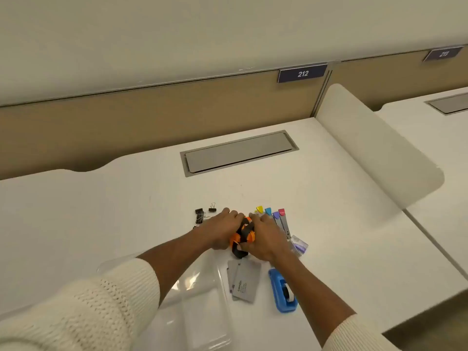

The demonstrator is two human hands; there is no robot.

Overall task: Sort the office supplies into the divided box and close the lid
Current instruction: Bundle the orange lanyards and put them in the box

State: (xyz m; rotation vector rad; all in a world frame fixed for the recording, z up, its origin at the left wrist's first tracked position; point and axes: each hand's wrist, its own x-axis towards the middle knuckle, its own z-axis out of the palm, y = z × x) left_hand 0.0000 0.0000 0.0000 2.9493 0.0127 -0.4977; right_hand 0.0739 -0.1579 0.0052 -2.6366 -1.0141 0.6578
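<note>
My left hand (pixel 224 230) and right hand (pixel 266 238) both clutch orange-black bundle (pixel 243 233); grey packet (pixel 247 283) reads "camlin", sign (pixel 302 73) "212".

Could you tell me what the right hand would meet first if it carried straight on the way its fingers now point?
The right hand points away and slightly left, already on the orange-and-black object. Past it, the desk looks free up to the grey cable hatch, though depth is hard to judge.

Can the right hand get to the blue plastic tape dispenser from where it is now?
Probably yes. The blue plastic tape dispenser lies uncovered on the white desk, close beside the right forearm. But the right hand and left hand are both clasped on an orange-and-black object, which needs releasing first.
</note>
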